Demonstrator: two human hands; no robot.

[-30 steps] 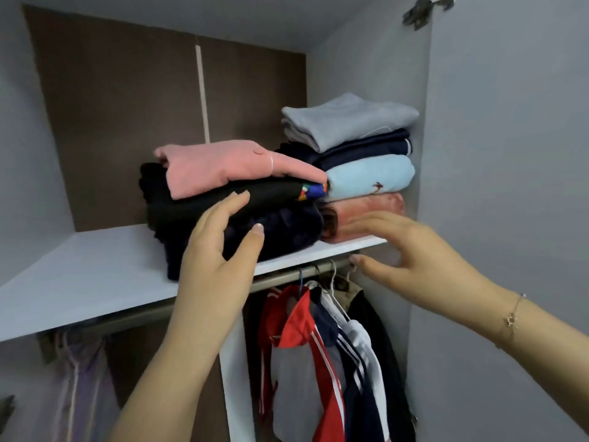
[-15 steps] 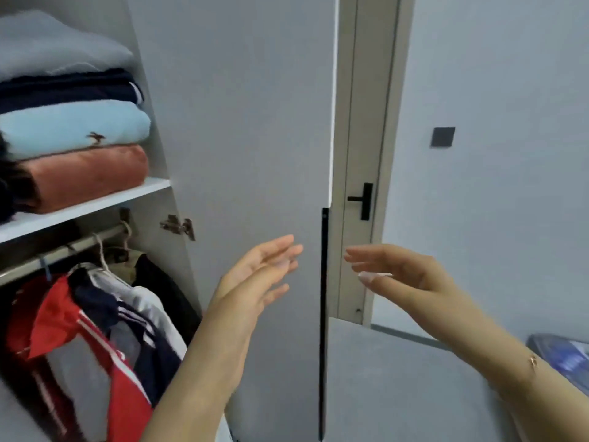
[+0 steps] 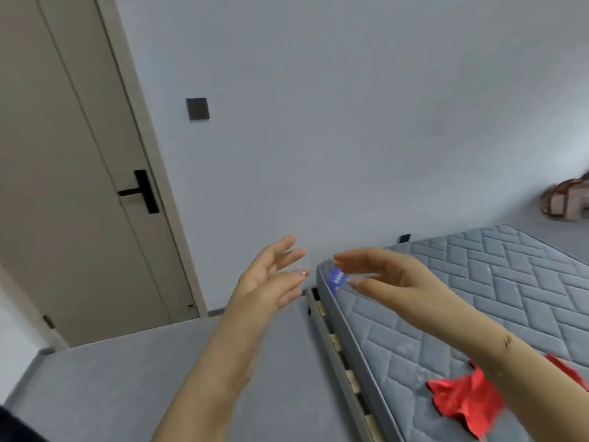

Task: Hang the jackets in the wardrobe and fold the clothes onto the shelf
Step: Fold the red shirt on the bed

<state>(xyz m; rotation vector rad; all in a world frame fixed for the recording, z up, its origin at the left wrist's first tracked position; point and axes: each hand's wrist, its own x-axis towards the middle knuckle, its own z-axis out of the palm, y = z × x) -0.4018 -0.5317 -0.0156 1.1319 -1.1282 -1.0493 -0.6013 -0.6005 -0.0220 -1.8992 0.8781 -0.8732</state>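
Observation:
My left hand (image 3: pixel 271 279) and my right hand (image 3: pixel 382 275) hover in mid-air in front of me, fingers relaxed and spread, holding nothing. A red garment (image 3: pixel 462 400) lies crumpled on the grey quilted mattress (image 3: pixel 494 291) at the lower right, partly hidden by my right forearm. The wardrobe and its folded stacks are out of view.
A beige door (image 3: pixel 63 202) with a black handle stands at the left. A grey wall with a dark switch plate (image 3: pixel 197 109) fills the middle. The bed frame's slats (image 3: pixel 338 339) show along the mattress edge. A reddish bag (image 3: pixel 567 202) sits at the far right. Grey floor (image 3: pixel 127 378) lies below.
My view has swung right, from the wardrobe shelf and hanging jackets past the door to the bed. Both hands left the folded stack and now float free.

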